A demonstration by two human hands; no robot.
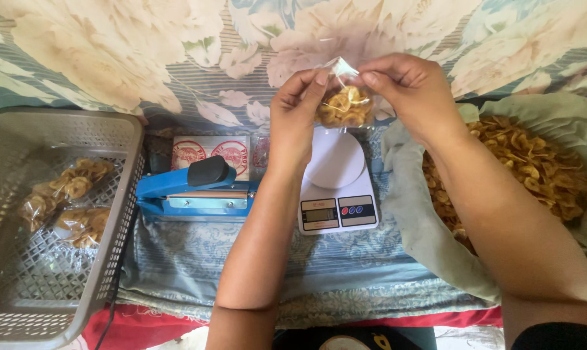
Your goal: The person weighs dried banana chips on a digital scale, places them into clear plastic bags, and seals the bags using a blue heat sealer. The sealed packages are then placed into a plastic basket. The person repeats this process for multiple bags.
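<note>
- Here we see the left hand (295, 120) and the right hand (411, 91) raised together above the white kitchen scale (337, 185), both pinching the top of a small clear bag of banana chips (344, 104).
- We note the left thumb and forefinger closed on the bag's left upper edge, and the right thumb and forefinger closed on its right upper edge, so the bag hangs between them, clear of the scale's round platform.
- To the right we find a big heap of loose banana chips (533, 165) lying in a pale green cloth (423, 220).
- Just left of the scale stands a blue heat sealer (193, 191), with a stack of red-and-white printed labels (209, 153) behind it.
- At the far left we see a grey perforated plastic basket (121, 194) holding several filled bags (70, 198) of chips.
- Everything rests on a floral cloth (196, 259).
</note>
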